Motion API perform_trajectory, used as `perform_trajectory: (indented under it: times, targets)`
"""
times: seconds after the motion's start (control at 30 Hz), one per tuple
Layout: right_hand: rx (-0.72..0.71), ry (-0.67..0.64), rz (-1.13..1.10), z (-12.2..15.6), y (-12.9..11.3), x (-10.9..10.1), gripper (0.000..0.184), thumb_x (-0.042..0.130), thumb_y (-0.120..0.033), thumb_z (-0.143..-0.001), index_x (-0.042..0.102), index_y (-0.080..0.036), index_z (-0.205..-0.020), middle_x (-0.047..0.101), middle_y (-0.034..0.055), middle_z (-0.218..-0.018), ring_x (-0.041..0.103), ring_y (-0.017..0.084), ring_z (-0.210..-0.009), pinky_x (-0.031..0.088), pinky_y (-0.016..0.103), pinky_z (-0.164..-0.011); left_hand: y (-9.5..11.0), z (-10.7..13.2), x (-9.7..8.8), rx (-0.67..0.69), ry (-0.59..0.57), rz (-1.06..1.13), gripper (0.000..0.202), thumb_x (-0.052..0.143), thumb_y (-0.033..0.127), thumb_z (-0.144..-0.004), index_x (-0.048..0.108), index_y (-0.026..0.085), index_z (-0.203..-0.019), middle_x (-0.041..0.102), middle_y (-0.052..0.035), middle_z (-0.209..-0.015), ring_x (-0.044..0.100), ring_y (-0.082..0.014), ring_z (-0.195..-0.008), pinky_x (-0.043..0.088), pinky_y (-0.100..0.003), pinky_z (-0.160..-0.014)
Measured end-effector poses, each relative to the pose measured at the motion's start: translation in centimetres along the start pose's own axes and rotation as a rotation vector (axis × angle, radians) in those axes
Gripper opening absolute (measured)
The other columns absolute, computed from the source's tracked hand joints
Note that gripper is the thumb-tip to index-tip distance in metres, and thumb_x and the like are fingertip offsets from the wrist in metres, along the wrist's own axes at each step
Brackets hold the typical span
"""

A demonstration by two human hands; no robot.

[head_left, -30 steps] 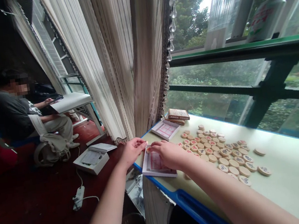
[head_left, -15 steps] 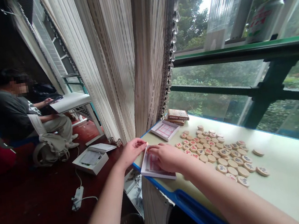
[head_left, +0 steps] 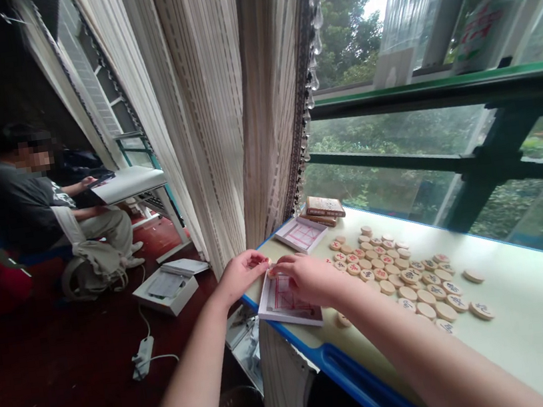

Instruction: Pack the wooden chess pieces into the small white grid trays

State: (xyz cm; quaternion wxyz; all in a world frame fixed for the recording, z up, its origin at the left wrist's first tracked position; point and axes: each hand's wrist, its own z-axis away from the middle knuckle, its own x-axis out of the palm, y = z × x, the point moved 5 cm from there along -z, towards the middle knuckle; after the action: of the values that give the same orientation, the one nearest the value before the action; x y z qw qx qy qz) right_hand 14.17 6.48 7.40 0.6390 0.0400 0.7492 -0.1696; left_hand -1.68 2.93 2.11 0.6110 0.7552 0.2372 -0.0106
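Over the far-left corner of an open shallow white box, my left hand is closed, thumb and fingers pinching a round wooden Chinese chess piece. My right hand reaches across the same box, its fingertips closed on another wooden piece beside the first. A red printed grid shows on the box's floor. To the right, many round wooden pieces with red or dark characters lie spread on the table, some blank side up. My right forearm hides part of them.
The pale table has a blue edge. Behind the box are a second shallow tray and a small stacked box. Curtains hang beyond. An open white carton and a power strip lie on the floor; a person sits left.
My right hand has lifted slightly from the box's inside, and a piece now shows at its fingertips. More of the printed grid is uncovered. My left hand has barely moved.
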Motion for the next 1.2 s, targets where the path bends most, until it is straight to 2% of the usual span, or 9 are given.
perform_trajectory:
  times: [0.17, 0.67, 0.87, 0.97, 1.07, 1.2]
  targets:
    - [-0.049, -0.002, 0.027, -0.1, 0.1, 1.2, 0.041, 0.046, -0.02, -0.085, 0.059, -0.019, -0.123, 0.06, 0.0097, -0.122, 0.053, 0.023, -0.108, 0.042, 0.034, -0.094, 0.1, 0.0, 0.0, 0.006, 0.014, -0.006, 0.033, 0.068, 0.041, -0.073, 0.063, 0.014, -0.09, 0.068, -0.0064, -0.089, 0.063, -0.018, -0.085, 0.049, -0.031, -0.08]
    - [-0.077, 0.003, 0.031, 0.0, 0.2, 1.1, 0.048, 0.045, -0.013, -0.081, 0.056, -0.021, -0.128, 0.057, 0.0047, -0.13, 0.054, 0.021, -0.107, 0.042, 0.033, -0.095, 0.1, 0.1, 0.0, 0.004, 0.023, -0.041, 0.035, 0.067, 0.043, -0.073, 0.063, 0.014, -0.092, 0.068, -0.0068, -0.088, 0.064, -0.0174, -0.082, 0.05, -0.03, -0.076]
    - [-0.078, -0.008, 0.052, -0.1, 0.2, 1.2, 0.048, 0.044, -0.012, -0.083, 0.054, -0.023, -0.129, 0.057, 0.0067, -0.129, 0.053, 0.02, -0.11, 0.041, 0.032, -0.095, 0.1, 0.1, -0.1, 0.003, 0.027, -0.104, 0.035, 0.066, 0.044, -0.074, 0.063, 0.015, -0.092, 0.068, -0.0065, -0.087, 0.063, -0.0172, -0.079, 0.05, -0.028, -0.071]
    - [-0.032, 0.006, 0.101, -0.1, 0.1, 0.6, 0.047, 0.042, -0.012, -0.084, 0.054, -0.022, -0.128, 0.058, 0.0087, -0.125, 0.055, 0.02, -0.106, 0.044, 0.032, -0.088, 0.0, 0.1, -0.1, 0.008, 0.015, -0.112, 0.036, 0.065, 0.045, -0.074, 0.063, 0.015, -0.093, 0.069, -0.0065, -0.088, 0.064, -0.0171, -0.078, 0.05, -0.028, -0.07]
    - [0.086, 0.01, 0.169, -0.1, 0.5, -0.4, 0.036, 0.041, -0.016, -0.086, 0.06, -0.021, -0.116, 0.064, 0.0092, -0.111, 0.06, 0.021, -0.097, 0.046, 0.03, -0.077, 0.1, 0.2, -0.1, 0.006, 0.012, -0.173, 0.037, 0.065, 0.048, -0.074, 0.065, 0.015, -0.093, 0.069, -0.0059, -0.088, 0.063, -0.0159, -0.073, 0.049, -0.026, -0.066]
    - [0.195, 0.028, 0.24, 0.0, 1.4, -1.2, 0.028, 0.042, -0.02, -0.087, 0.064, -0.021, -0.104, 0.066, 0.0086, -0.103, 0.062, 0.021, -0.094, 0.045, 0.029, -0.075, 0.8, 0.6, 0.1, 0.007, -0.013, -0.228, 0.037, 0.065, 0.047, -0.074, 0.066, 0.016, -0.095, 0.069, -0.0042, -0.089, 0.059, -0.0127, -0.065, 0.045, -0.023, -0.058]
